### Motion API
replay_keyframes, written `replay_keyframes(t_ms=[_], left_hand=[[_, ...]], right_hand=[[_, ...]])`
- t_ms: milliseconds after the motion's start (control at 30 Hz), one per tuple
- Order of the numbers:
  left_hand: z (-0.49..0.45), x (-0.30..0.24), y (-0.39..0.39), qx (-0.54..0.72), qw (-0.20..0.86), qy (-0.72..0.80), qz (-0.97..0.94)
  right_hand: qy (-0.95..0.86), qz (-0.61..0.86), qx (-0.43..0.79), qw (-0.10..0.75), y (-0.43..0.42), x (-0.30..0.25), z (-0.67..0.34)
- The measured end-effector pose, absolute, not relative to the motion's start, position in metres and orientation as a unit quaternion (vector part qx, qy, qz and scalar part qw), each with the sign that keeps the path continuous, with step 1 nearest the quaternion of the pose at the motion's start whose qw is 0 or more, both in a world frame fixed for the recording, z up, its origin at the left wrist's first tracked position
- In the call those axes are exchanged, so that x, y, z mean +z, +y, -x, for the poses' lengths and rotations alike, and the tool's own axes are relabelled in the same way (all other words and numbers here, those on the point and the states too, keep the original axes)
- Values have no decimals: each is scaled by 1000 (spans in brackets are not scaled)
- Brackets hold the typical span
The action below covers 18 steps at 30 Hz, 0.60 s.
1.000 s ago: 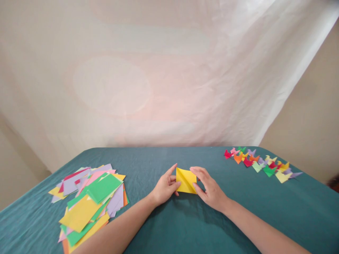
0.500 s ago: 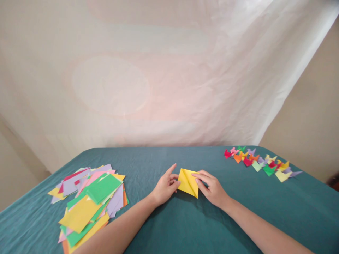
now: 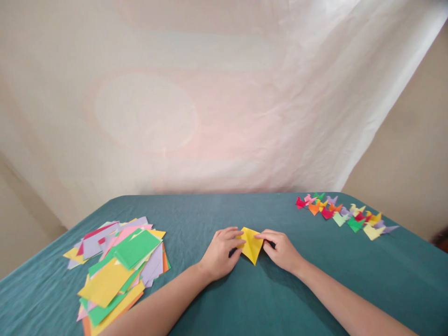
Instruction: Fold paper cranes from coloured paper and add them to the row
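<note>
A folded piece of yellow origami paper (image 3: 251, 246) is held between my two hands, low over the middle of the table, one corner pointing toward me. My left hand (image 3: 223, 252) has its fingers curled over the paper's left corner, the thumb below. At the right corner, my right hand (image 3: 282, 249) pinches the paper between thumb and index finger. A crease runs down the paper's middle. The undersides of the paper and some fingertips are hidden.
A loose heap of coloured paper squares (image 3: 138, 249) lies on the left of the green cloth-covered table (image 3: 196, 214). Several small folded paper birds (image 3: 356, 226) stand in rows at the far right. A pale sheet (image 3: 224, 116) hangs behind the table.
The yellow paper has turned a little and shifted slightly right and toward me. My left hand has rolled over, its raised index finger now down on the paper. My right hand still grips its side.
</note>
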<state>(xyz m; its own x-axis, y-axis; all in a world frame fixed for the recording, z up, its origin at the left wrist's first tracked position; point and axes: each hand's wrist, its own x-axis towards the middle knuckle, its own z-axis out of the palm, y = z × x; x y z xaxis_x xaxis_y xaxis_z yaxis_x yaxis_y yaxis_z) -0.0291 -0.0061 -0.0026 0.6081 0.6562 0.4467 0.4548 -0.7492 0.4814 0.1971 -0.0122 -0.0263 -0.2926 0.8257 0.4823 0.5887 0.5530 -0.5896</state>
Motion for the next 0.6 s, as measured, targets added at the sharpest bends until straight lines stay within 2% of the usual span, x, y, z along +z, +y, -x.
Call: replay_keyframes(t_ms=[133,400,600], left_hand=[[26,1,-15,250,175,281,-910],[27,-1,-9,235,149,287,-917],[28,0,-9,229,120,273,-927]], right_hand=[[-791,453,150,384,-11,-27,-197],[-814,433,85,377,-12,-21,-199],[-873,383,12,301,-17,-10,-200]])
